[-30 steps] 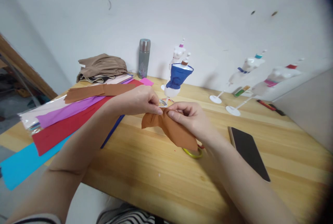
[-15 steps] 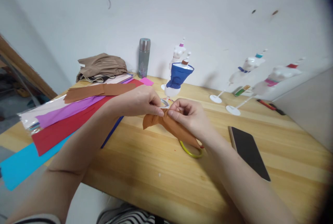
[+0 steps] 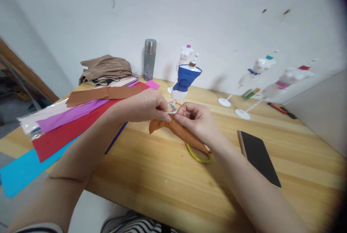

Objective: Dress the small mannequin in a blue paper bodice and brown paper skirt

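Head camera view: the big wooden worktop (image 3: pixel 135 175) holds everything up. Long strips of cloth (image 3: pixel 67 135) lie in a pile on the left, spread like a fan, so most of their colours show. White dress dummies (image 3: pixel 180 94) stand at the back on poles with round feet, which lift them up. One wears blue cloth. A folded brown cloth (image 3: pixel 111 67) sits behind the strips, and a dark phone (image 3: pixel 258 157) lies flat on the right. A clear bag (image 3: pixel 25 126) seems to have pale cloth in it. The bottle (image 3: pixel 150 61) has its cap on, so I can't tell what's inside.

The small orange-brown cloth (image 3: pixel 184 134) is in the middle, above the worktop. The left hand (image 3: pixel 150 104) and right hand (image 3: pixel 195 119) pinch its top edge with their fingers, close together, so it bunches there and its ends hang down. A yellow loop (image 3: pixel 197 159) peeks out below. Behind the fingers is a white ring (image 3: pixel 171 108), maybe tape.
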Action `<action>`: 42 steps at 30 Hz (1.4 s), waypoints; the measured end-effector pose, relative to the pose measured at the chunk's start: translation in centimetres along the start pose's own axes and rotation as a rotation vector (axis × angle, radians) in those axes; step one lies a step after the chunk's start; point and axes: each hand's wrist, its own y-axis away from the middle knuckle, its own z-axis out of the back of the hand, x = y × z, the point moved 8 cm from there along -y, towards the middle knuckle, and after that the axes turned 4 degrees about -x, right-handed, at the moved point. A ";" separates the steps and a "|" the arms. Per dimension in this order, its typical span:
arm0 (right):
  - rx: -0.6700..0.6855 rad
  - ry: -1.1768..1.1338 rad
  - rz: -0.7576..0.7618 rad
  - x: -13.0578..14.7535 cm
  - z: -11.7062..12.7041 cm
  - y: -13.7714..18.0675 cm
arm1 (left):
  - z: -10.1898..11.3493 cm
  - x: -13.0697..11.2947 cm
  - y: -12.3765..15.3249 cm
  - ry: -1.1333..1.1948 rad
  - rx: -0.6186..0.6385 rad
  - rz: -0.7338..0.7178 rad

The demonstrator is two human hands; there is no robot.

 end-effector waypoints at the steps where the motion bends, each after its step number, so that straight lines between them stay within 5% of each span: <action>1: 0.002 -0.002 0.000 0.0 0.0 0.0 | 0.0 0.0 0.0 0.002 -0.001 -0.005; 15: -0.073 0.058 0.054 0.3 0.0 0.2 | 0.0 -0.5 0.0 0.009 -0.029 -0.069; 23: 0.017 -0.037 -0.028 0.8 1.0 0.2 | 0.8 1.2 0.0 0.168 0.039 0.001; 42: 0.010 -0.010 0.041 1.5 0.4 0.5 | 0.2 1.3 -0.2 0.090 0.068 0.000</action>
